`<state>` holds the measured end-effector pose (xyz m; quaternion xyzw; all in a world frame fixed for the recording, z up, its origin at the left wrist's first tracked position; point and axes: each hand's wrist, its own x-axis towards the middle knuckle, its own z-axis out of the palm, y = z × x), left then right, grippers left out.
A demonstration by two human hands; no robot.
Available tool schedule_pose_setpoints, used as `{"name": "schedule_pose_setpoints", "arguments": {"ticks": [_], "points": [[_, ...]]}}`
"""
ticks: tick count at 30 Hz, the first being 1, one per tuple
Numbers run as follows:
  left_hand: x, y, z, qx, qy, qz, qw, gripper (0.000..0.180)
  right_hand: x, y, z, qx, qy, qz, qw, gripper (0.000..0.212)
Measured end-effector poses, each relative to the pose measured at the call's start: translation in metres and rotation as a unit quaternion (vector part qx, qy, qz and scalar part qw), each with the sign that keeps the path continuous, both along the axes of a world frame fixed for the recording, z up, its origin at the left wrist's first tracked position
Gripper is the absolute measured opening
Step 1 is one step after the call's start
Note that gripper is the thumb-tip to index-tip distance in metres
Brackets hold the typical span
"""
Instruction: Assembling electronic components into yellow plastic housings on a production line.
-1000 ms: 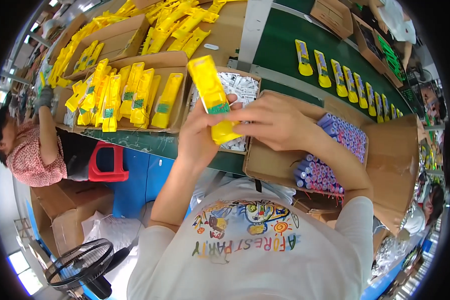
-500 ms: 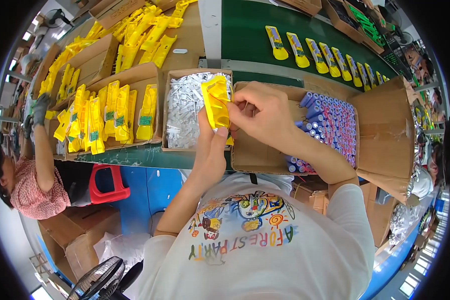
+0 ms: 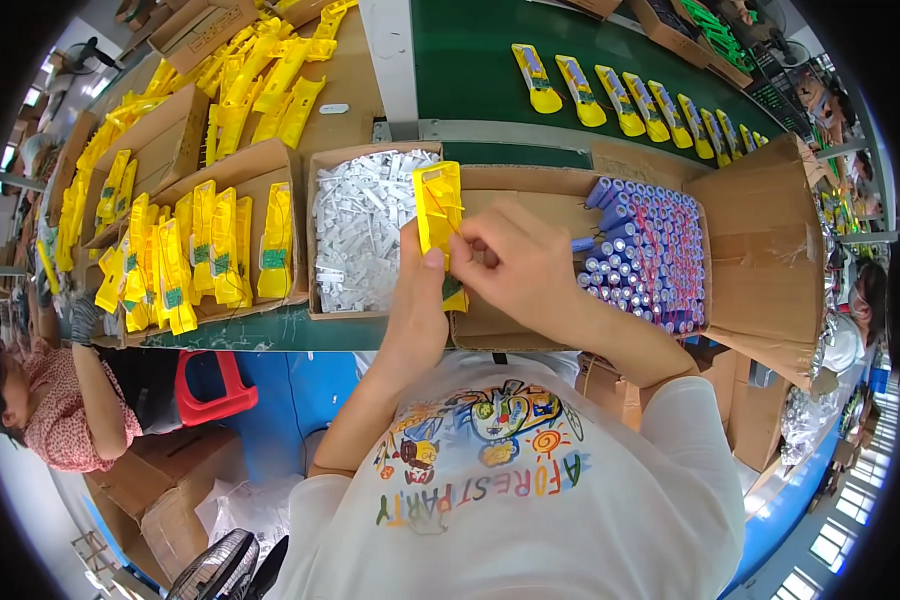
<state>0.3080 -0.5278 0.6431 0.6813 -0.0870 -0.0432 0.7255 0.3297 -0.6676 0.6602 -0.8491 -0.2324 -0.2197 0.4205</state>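
A yellow plastic shell (image 3: 438,205) stands upright in my left hand (image 3: 418,295), whose fingers are closed round its left side and lower part. Inside the shell a thin wire runs toward the pinched fingertips of my right hand (image 3: 515,262), at the shell's right edge. Part of a green circuit board shows low on the shell, mostly behind my fingers. Just left and behind is a carton of small white plastic pieces (image 3: 365,225). Purple cylindrical batteries (image 3: 645,250) with red wires stand packed in an open carton (image 3: 530,325) under and beyond my right forearm.
At left, a carton holds yellow shells with green boards (image 3: 202,245); more yellow shells (image 3: 260,85) pile behind it. Several shells fitted with batteries (image 3: 575,90) line the green surface at back right. A metal post (image 3: 390,70) rises mid-table. A gloved co-worker (image 3: 70,400) is at left.
The view has shifted slightly, so the boxes sit further left. The shell has turned more upright in my left hand. My right hand stays pinched by its edge. The co-worker's arm has drawn back.
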Motion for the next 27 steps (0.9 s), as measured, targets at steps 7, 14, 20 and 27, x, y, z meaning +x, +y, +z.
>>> {"name": "schedule_pose_setpoints", "arguments": {"ticks": [7,14,20,27], "points": [[0.001,-0.003,0.0,-0.034,0.085,-0.039,0.995,0.035,-0.004,-0.013,-0.006,0.097,0.195,0.034,0.975,0.014],[0.013,-0.008,-0.002,-0.03,0.106,-0.035,0.993,0.032,-0.021,-0.016,-0.022,-0.047,0.023,0.023,0.998,0.013],[0.0,0.009,-0.001,-0.106,0.135,-0.1,0.98,0.028,0.036,-0.116,-0.04,-0.524,0.252,0.07,0.811,0.021],[-0.014,0.001,-0.014,-0.119,0.173,-0.094,0.973,0.035,0.042,-0.06,0.027,0.388,0.317,0.012,0.865,0.017]]}}
